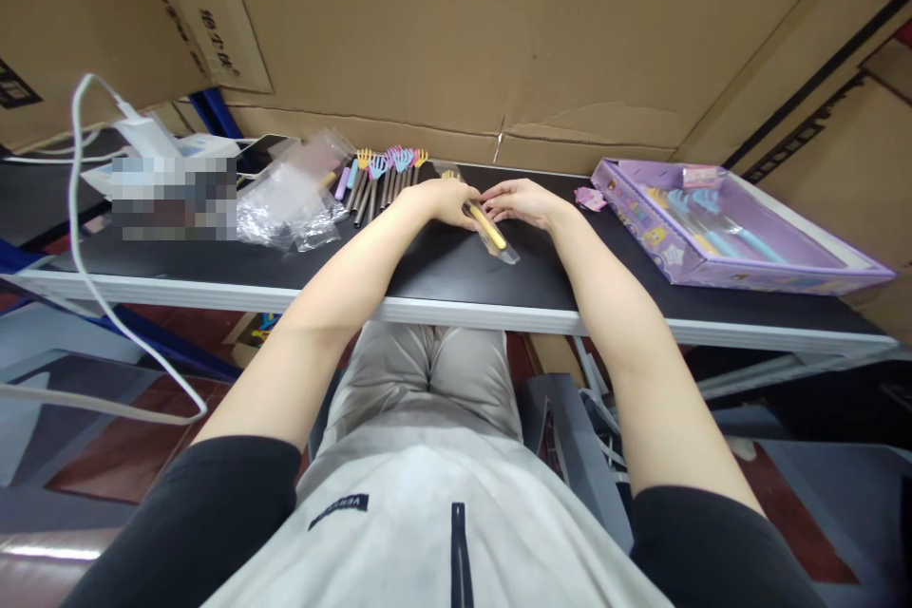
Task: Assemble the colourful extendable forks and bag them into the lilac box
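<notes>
My left hand (457,203) is closed around a slim yellow-handled scratcher (491,228) in a clear plastic sleeve, held just above the black tabletop (456,277) in front of me; its yellow clawed head shows beyond my knuckles, and the handle slants down toward me to the right, the sleeve's end reaching past it. My right hand (525,201) comes in from the other side, fingers bent and tips drawn narrowly together at the sleeve's edge beside my left fingers; I cannot tell whether they pinch it. Just left of my grip lies a row of dark-rodded scratchers (371,190) with yellow, blue and pink claw heads, and next to them a heap of clear, crinkled plastic bags (289,209). A small crumpled pink piece (590,199) lies between my right hand and a shallow purple printed cardboard box (641,233), which holds several scratchers with blue and yellow handles (755,243).
</notes>
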`<state>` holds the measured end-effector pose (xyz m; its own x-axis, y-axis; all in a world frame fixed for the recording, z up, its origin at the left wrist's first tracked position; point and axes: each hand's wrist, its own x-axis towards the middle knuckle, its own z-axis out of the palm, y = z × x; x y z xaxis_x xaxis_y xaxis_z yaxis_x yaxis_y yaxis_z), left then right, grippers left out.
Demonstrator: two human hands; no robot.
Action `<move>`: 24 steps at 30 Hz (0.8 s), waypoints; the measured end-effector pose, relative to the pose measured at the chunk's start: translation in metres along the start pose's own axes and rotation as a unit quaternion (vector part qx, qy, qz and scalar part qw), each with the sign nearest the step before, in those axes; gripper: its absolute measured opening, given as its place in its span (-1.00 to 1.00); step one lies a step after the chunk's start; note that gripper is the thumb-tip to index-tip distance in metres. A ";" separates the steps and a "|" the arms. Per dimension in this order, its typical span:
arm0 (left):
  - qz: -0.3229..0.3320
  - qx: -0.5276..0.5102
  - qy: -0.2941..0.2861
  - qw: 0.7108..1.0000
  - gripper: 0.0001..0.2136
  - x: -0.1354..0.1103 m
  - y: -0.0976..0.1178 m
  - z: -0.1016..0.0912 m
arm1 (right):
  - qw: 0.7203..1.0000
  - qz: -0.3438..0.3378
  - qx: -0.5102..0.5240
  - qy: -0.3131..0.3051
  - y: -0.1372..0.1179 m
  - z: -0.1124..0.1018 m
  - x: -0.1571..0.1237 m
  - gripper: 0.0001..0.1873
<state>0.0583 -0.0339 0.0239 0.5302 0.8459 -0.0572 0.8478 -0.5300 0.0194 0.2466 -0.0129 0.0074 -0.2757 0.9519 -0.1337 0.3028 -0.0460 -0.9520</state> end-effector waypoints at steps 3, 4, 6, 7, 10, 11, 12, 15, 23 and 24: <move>-0.004 -0.017 -0.022 1.000 -0.31 0.001 -0.011 -0.002 | 1.000 -0.006 -0.014 -0.002 0.001 0.000 0.002 -0.77; -0.014 -0.019 -0.025 0.999 -0.27 0.002 -0.014 -0.002 | 1.000 -0.008 -0.017 -0.001 0.002 0.001 0.003 -0.77; -0.035 -0.015 -0.025 0.999 -0.23 0.005 -0.021 0.000 | 1.000 -0.014 -0.015 0.003 0.003 0.002 0.004 -0.77; -0.042 -0.012 -0.024 0.999 -0.24 0.006 -0.025 0.002 | 1.000 -0.017 -0.011 0.006 0.003 0.003 0.005 -0.77; -0.062 0.001 -0.011 0.998 -0.33 0.011 -0.033 0.010 | 1.000 -0.030 -0.001 0.009 0.005 0.006 0.007 -0.77; -0.068 0.004 -0.005 0.998 -0.37 0.012 -0.035 0.012 | 0.999 -0.034 -0.001 0.007 0.006 0.006 0.009 -0.77; -0.072 0.006 0.001 0.997 -0.39 0.013 -0.036 0.015 | 0.999 -0.038 -0.006 0.005 0.007 0.006 0.010 -0.79; -0.075 0.004 0.007 0.997 -0.45 0.014 -0.035 0.019 | 0.997 -0.056 -0.053 -0.003 0.011 0.005 0.015 -0.81; -0.070 -0.035 0.019 0.997 -0.42 0.025 -0.041 0.033 | 0.919 -0.144 -0.366 -0.029 0.019 0.000 0.027 -0.48; -0.068 -0.040 0.023 0.997 -0.42 0.026 -0.042 0.035 | 0.909 -0.143 -0.390 -0.035 0.020 0.000 0.028 -0.45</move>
<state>0.0358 0.0085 -0.0136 0.4079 0.9128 -0.0181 0.9097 -0.4046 0.0938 0.2454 0.0127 -0.0151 -0.4935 0.8686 0.0452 0.7567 0.4544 -0.4699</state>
